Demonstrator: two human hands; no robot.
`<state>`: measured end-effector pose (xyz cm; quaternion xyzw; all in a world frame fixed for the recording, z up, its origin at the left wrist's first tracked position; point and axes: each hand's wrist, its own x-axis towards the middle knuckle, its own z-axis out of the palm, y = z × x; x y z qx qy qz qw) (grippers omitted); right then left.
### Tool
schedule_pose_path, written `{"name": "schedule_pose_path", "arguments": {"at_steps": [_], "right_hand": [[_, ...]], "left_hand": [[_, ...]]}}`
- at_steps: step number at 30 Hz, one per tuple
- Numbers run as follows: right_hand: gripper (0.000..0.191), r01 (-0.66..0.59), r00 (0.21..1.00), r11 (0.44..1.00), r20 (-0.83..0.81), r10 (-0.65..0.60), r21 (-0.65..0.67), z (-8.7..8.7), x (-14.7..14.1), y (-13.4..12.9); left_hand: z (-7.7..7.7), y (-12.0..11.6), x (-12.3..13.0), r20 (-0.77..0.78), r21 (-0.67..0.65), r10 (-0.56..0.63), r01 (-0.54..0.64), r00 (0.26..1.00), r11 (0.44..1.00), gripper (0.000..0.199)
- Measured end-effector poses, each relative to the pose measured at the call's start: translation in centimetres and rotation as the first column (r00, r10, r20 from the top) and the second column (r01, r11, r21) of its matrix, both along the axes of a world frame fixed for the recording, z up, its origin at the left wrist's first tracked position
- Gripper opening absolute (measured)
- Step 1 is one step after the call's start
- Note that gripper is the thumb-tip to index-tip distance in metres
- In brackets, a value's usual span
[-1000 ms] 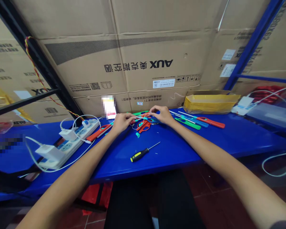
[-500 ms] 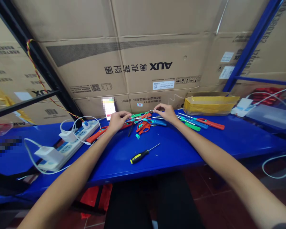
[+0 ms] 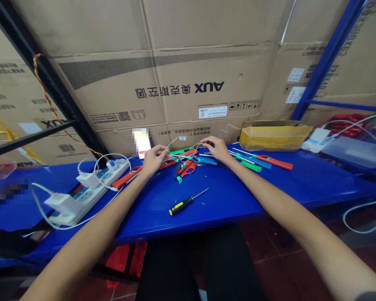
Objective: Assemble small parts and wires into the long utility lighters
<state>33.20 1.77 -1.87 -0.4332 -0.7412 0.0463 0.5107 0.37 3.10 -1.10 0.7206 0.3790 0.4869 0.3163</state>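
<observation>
My left hand point(image 3: 155, 161) and my right hand point(image 3: 214, 149) pinch a thin white wire point(image 3: 188, 147) that arcs between them above a heap of tools on the blue table point(image 3: 225, 200). The wire's free end curves up past my left hand. Beneath it lie red cutters point(image 3: 186, 169) and a blue-handled tool point(image 3: 205, 160). Long red, green and blue-handled rods point(image 3: 263, 161) lie to the right of my right hand. A black-and-yellow screwdriver point(image 3: 181, 205) lies nearer me, touching neither hand.
On the left, a white power strip point(image 3: 94, 188) carries white chargers and cables. A yellow-taped box point(image 3: 272, 138) stands at the back right, before large cardboard cartons point(image 3: 181, 83). A blurred patch point(image 3: 142, 143) stands behind my left hand. A clear plastic bin point(image 3: 352, 151) sits at far right.
My hands stay close to their earlier spots while the wire between them shifts, its free end now rising past my left hand. The whole view has drifted slightly.
</observation>
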Motion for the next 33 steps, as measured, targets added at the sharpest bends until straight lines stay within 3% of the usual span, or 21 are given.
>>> {"name": "schedule_pose_path", "arguments": {"at_steps": [8,15,20,27,33], "right_hand": [[0.013,0.060,0.994,0.998,0.086,-0.062,0.025,0.2,-0.8,-1.0],[0.017,0.054,0.999,0.997,0.000,-0.054,-0.062,0.1,-2.0,-1.7],[0.022,0.080,0.996,0.993,-0.038,-0.084,-0.092,0.1,-1.7,-1.6],[0.018,0.135,0.991,0.983,0.037,-0.131,-0.122,-0.3,-0.9,-1.2],[0.023,0.209,0.975,0.961,0.112,-0.191,-0.180,-0.9,0.1,-0.3]], "left_hand": [[0.2,-1.0,0.5,-0.154,0.067,0.022,-0.011,0.988,0.998,0.046],[0.2,-1.5,0.7,-0.434,0.139,0.051,0.011,0.899,0.990,0.042],[0.6,-1.7,0.7,-0.506,0.189,0.062,0.041,0.860,0.981,0.051],[0.3,-0.8,0.7,-0.288,-0.061,-0.125,0.113,0.949,0.992,0.063],[0.5,-1.0,0.6,0.021,-0.246,-0.208,0.207,0.978,0.947,0.042]]}}
